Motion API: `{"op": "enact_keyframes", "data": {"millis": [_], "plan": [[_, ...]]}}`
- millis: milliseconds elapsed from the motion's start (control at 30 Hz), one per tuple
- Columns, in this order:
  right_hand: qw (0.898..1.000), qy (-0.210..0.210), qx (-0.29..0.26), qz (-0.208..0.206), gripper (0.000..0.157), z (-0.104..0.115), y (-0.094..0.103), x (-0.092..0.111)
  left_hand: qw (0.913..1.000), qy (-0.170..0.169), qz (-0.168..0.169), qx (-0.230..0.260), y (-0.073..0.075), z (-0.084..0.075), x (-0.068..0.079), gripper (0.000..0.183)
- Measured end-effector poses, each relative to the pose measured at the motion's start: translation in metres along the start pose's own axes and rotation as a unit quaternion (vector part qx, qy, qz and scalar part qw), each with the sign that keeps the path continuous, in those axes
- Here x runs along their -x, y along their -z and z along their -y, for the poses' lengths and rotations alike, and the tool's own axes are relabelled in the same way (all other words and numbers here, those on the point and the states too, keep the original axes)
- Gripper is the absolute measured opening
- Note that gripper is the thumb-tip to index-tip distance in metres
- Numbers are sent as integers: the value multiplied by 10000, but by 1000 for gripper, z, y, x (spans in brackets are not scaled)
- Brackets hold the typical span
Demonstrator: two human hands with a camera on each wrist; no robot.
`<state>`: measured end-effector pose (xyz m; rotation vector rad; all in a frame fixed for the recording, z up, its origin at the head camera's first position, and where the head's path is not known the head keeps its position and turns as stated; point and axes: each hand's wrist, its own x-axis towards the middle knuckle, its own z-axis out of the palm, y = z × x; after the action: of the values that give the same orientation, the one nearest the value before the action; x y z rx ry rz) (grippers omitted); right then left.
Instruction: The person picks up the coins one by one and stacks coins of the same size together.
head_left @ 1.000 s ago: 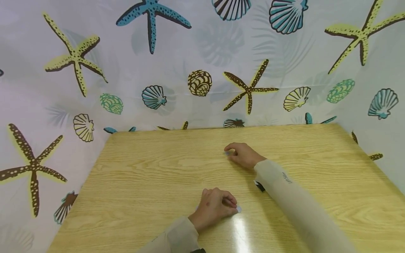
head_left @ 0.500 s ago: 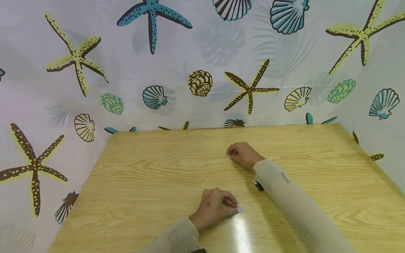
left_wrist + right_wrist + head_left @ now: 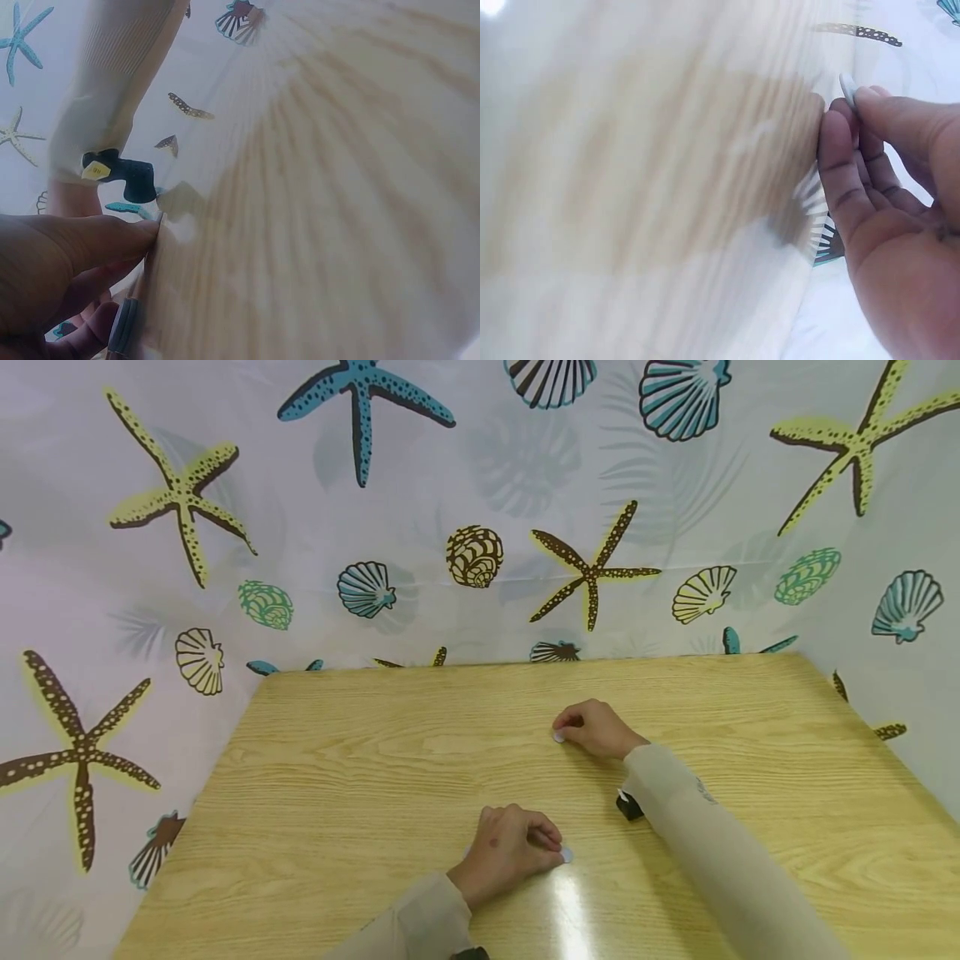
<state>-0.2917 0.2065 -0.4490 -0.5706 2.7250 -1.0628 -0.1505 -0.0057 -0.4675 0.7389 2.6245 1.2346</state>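
Observation:
My right hand [image 3: 596, 727] is over the far middle of the table. Its thumb and fingers pinch a small whitish disc [image 3: 558, 737], seen nearly edge-on in the right wrist view as a thin disc [image 3: 847, 88] at the thumb tip. Nearer to me, my left hand [image 3: 510, 852] rests low on the wood, fingers curled. Its thumb and a fingertip pinch a second small white disc [image 3: 567, 855], mostly hidden by the thumb in the left wrist view. A greyish disc-like piece [image 3: 124, 326] lies by the lower fingers of that hand; the hand covers most of it in the head view.
Both hands work over a wood-grain table [image 3: 337, 760]. A white cloth with starfish and shells [image 3: 420, 510] hangs behind it and along both sides. Light glares off the wood in front of the left hand. A dark wrist device [image 3: 139, 180] sits on the right arm.
The right hand has moved to the right and slightly nearer with its disc. The piece in it looked bluish before and now looks white. The left hand has stayed in place.

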Motion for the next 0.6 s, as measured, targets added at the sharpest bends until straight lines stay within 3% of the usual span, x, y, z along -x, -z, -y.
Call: {"op": "enact_keyframes", "data": {"millis": [600], "plan": [[9989, -262, -370, 157, 9, -2, 9, 49, 9999, -55, 121, 19, 0, 1, 0, 15]]}}
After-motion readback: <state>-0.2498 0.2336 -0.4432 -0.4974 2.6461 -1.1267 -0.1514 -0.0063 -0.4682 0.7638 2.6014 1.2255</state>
